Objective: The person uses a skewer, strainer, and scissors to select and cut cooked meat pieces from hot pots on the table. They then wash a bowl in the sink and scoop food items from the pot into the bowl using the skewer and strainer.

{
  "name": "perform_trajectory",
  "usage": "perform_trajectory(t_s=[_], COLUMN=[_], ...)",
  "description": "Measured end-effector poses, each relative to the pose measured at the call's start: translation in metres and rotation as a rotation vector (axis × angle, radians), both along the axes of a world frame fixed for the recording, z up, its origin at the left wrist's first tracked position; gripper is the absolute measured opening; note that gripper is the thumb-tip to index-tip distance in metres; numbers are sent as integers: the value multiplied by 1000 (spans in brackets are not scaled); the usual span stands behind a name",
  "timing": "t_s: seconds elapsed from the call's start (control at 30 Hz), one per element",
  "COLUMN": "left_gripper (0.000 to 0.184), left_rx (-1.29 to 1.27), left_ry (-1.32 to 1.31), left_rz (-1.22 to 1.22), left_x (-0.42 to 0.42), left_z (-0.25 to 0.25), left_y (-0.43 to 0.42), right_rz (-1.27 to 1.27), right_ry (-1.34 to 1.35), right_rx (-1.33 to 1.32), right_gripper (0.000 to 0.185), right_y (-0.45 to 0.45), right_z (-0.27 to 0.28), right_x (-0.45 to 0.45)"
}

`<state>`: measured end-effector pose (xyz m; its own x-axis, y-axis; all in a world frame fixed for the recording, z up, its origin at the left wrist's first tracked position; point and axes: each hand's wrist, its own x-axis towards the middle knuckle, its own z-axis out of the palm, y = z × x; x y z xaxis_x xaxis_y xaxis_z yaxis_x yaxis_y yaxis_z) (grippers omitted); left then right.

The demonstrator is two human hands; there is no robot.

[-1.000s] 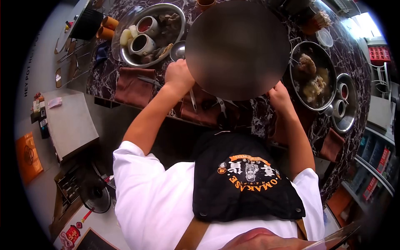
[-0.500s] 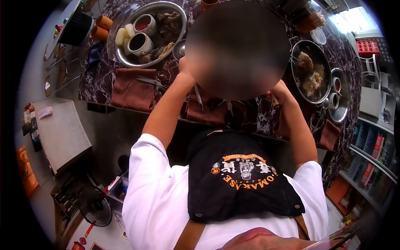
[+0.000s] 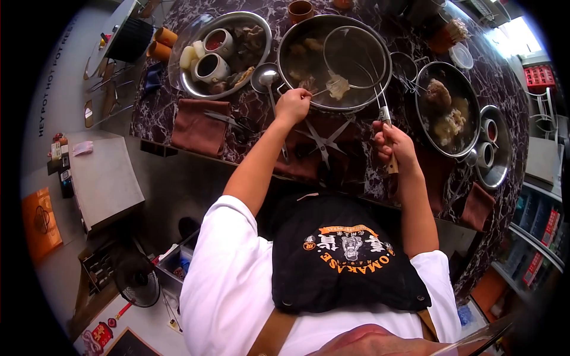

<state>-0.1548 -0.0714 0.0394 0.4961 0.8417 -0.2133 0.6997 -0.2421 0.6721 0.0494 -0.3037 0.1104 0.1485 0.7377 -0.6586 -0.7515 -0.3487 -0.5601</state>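
Note:
My left hand (image 3: pixel 294 105) is closed in a pinch at the near rim of a round metal pot (image 3: pixel 288 98). From its fingers a thin rod (image 3: pixel 320 92) reaches to a pale piece of meat (image 3: pixel 338 86) over the broth. My right hand (image 3: pixel 395 145) is wrapped round the wooden handle of a strainer (image 3: pixel 383 114). The strainer's round mesh lies over the right half of the pot, and the meat is by its lower edge. More pieces sit in the cloudy broth. Beside my left forearm rests a ladle (image 3: pixel 267 77).
Open scissors (image 3: pixel 323 143) lie in front of the pot. To the left stands an oval tray (image 3: pixel 185 83) with two sauce cups and food; to the right, a pan of meat (image 3: pixel 439 95) and a metal dish (image 3: pixel 502 160). Brown napkins (image 3: pixel 199 124) lie along the table's near edge.
A blurred disc covered the pot and part of both hands before; now they show. My left hand has moved right, away from the ladle's bowl. My right hand stays near the same place.

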Motion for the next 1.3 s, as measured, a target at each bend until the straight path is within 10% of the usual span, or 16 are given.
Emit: perform_trajectory(t_s=[0.37, 0.77, 0.97, 1.07, 1.3], left_gripper=[18, 12, 20, 27, 29], left_rx=[-917, -857, -312, -66, 39], left_ry=[-912, -1105, -546, 179, 299], left_rz=[272, 397, 341, 291, 133], left_x=[-21, -130, -241, -263, -266], left_z=[-4, -18, -83, -83, -55], left_y=[10, 130, 229, 255, 258], right_rz=[-76, -306, -433, -468, -370], right_ry=[61, -6, -42, -129, -507], right_rx=[286, 324, 233, 111, -83], right_gripper=[32, 37, 36, 34, 27], right_y=[22, 49, 56, 63, 79], right_z=[52, 8, -1, 10, 26], right_x=[1, -72, -160, -199, -219])
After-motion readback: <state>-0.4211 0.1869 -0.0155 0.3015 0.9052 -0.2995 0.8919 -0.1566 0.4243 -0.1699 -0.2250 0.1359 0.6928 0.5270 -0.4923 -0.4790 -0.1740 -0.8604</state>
